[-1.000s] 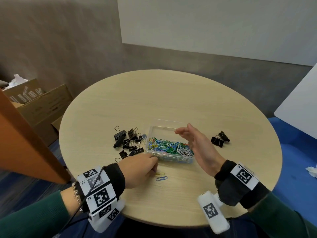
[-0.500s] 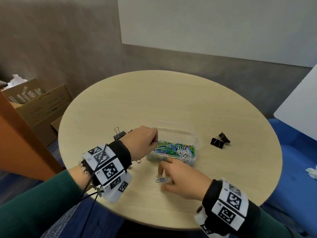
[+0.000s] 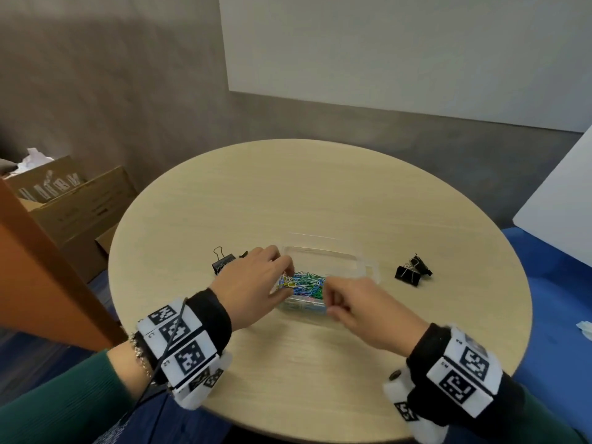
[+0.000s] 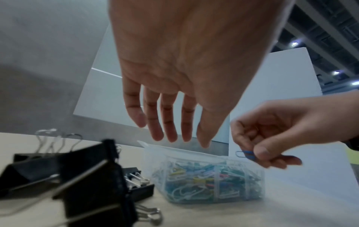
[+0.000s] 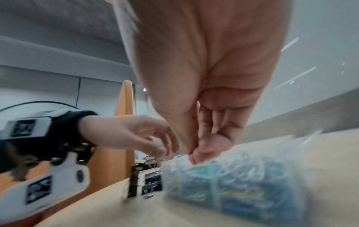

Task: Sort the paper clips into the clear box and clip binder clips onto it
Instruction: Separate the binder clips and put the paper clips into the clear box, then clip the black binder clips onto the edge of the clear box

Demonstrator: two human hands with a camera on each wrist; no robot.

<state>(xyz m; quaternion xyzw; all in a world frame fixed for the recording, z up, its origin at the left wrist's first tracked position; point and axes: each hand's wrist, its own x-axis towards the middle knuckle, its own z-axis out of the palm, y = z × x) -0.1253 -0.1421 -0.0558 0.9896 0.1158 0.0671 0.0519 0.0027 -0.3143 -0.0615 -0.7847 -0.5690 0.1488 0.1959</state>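
Grey walls are standing behind the round desk (image 3: 320, 193), where the clear box (image 3: 339, 261) of paper clips (image 3: 304, 282) is sitting between both hands. From the left wrist, the left hand (image 4: 174, 76) is hanging with fingers spread wide above the box, black binder clips (image 4: 87, 176) lying beside it, and the right hand (image 4: 272, 135) is pinching a blue paper clip (image 4: 245, 153). From the right wrist, the pinching fingertips (image 5: 198, 155) are touching the box's top.

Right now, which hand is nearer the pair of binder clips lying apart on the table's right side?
Right. The right hand is at the box's near right corner; the left hand is beyond the box from those clips.
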